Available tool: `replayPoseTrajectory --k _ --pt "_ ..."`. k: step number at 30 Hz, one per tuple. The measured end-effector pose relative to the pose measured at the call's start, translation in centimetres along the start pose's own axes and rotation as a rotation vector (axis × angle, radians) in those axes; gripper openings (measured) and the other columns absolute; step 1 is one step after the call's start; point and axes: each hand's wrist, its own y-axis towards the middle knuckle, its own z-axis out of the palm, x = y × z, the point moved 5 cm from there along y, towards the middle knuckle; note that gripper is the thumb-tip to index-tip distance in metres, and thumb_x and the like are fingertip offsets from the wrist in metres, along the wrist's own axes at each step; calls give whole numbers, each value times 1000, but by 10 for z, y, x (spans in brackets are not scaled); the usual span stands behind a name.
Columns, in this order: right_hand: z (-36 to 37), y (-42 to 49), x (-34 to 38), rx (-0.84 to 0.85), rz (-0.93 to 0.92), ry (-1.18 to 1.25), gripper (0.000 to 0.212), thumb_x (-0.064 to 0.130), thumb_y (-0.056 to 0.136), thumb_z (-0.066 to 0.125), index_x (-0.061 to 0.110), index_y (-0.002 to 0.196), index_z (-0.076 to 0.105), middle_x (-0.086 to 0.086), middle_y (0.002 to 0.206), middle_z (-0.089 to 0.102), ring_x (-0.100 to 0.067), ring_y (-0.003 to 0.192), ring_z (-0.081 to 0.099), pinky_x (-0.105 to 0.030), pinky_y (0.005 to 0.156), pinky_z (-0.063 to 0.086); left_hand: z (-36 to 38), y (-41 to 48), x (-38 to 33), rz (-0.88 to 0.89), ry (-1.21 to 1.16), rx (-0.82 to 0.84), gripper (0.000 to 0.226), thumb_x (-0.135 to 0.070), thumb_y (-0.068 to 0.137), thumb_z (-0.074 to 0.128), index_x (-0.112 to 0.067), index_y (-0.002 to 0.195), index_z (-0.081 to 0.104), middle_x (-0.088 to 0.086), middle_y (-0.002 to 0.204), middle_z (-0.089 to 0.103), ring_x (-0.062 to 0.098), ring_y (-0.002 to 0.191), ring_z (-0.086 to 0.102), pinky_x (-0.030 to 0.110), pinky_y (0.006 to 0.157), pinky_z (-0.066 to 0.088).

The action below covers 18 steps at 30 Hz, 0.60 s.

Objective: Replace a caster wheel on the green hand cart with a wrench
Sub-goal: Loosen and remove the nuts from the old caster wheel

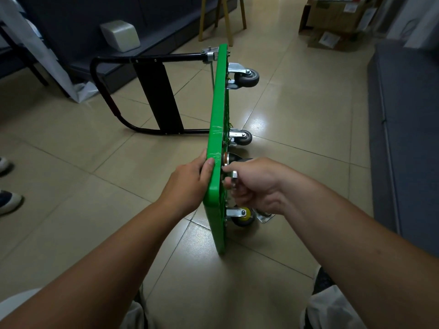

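The green hand cart stands on its long edge on the tiled floor, its black handle folded out to the left. My left hand grips the cart's upper edge. My right hand is closed around a small silver tool, apparently a wrench, at the underside near a caster mount. Two grey caster wheels sit farther along the underside. A yellow-hubbed caster is low down near me. A loose metal caster plate lies on the floor beside it.
A grey sofa runs along the right. A dark bench with a pale box and wooden stool legs stand behind. Cardboard boxes are at the far right. Another person's shoes are at the left edge.
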Motion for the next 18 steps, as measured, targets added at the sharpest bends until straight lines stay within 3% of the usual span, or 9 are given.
replayPoseTrajectory --k 5,7,9,11,14,18 --pt "8 3 6 31 -5 -11 38 12 103 38 16 66 42 5 42 34 -5 30 22 -17 35 16 0 0 -1 -7 24 -9 45 -35 110 35 -30 155 43 11 99 72 30 90 64 44 79 52" --pt "11 5 5 -35 -39 -79 33 10 100 44 14 68 48 4 39 36 -7 30 24 -18 38 18 -1 -1 -1 -15 15 -13 44 -34 110 35 -29 154 44 13 98 72 33 90 64 46 80 52" --pt "9 4 -7 -145 -99 -164 20 8 98 51 7 81 63 1 44 45 -9 30 31 -18 39 24 -1 -1 1 -22 17 -17 45 -34 111 34 -29 154 43 12 92 70 32 85 63 45 76 52" --pt "7 2 -28 -190 -151 -161 22 12 100 53 13 115 69 -2 55 55 -7 32 43 -17 37 32 -2 -1 2 -25 25 -25 46 -36 110 33 -31 156 40 8 87 68 28 80 62 40 70 49" --pt "-2 4 -57 -216 -293 -230 46 20 102 54 33 146 49 -4 63 65 -7 50 58 -23 51 48 -3 -2 1 -8 1 -34 48 -39 110 33 -33 157 39 7 97 72 22 84 65 40 75 53" --pt "-14 24 -86 -286 -527 -439 60 20 103 52 54 148 32 -6 68 63 -15 61 56 -42 66 59 -2 -1 2 10 -18 -35 48 -41 110 33 -33 156 40 6 105 74 19 82 66 45 76 56"
